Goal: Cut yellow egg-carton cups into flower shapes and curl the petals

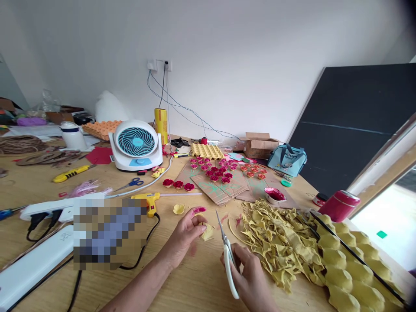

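My left hand [182, 237] pinches a small cut piece of yellow egg carton [207, 233] between thumb and fingers; red paint stains one fingertip. In my right hand [252, 272] are white-handled scissors [229, 271], their blades pointing up and away, just right of the piece and apart from it. Beyond my left hand lies a yellow carton flower cup [178, 209]. Right of the scissors spreads a heap of torn yellow carton scraps [279, 242], with an egg tray [352, 264] lying bumps up beside it.
Red-painted flowers [217, 173] stand on cardboard sheets [227, 193], near a bowl of red paint [275, 195]. A yellow glue gun [149, 203], a power strip [65, 209], cables and a white fan [136, 145] occupy the left. A red can [341, 204] stands right.
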A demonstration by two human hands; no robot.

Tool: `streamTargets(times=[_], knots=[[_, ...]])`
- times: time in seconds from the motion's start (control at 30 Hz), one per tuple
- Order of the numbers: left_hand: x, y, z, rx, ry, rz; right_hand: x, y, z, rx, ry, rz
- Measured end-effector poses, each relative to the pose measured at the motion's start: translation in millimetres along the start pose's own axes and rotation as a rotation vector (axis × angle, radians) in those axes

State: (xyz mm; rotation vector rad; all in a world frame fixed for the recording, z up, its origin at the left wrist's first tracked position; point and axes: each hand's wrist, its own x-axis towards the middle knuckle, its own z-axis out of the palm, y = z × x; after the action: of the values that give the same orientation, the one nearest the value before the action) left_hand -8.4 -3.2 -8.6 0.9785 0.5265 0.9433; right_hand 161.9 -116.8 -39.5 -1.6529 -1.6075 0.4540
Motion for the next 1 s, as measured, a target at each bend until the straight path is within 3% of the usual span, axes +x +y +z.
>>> streamTargets(times=[0.27, 0.6, 0.87, 1.0], knots=[[-3.9, 1.9, 6.3, -0.029, 0.006, -0.040, 7.3, -8.0, -3.7, 0.254, 0.052, 0.106], [-8.6, -24.2, 10.6, 0.121, -0.140, -0.092, 7.9, -1.9, 3.5, 0.609, 0.149, 0.089], [-9.7, -34.9, 11.0, 0.036, -0.260, -0.168, 6.4, -0.6, 7.0, 0.650, 0.176, 0.076], [-10.3, -34.5, 10.8, 0.045, -0.263, -0.214, 5.2, -0.8, 5.0, 0.588, 0.153, 0.058]])
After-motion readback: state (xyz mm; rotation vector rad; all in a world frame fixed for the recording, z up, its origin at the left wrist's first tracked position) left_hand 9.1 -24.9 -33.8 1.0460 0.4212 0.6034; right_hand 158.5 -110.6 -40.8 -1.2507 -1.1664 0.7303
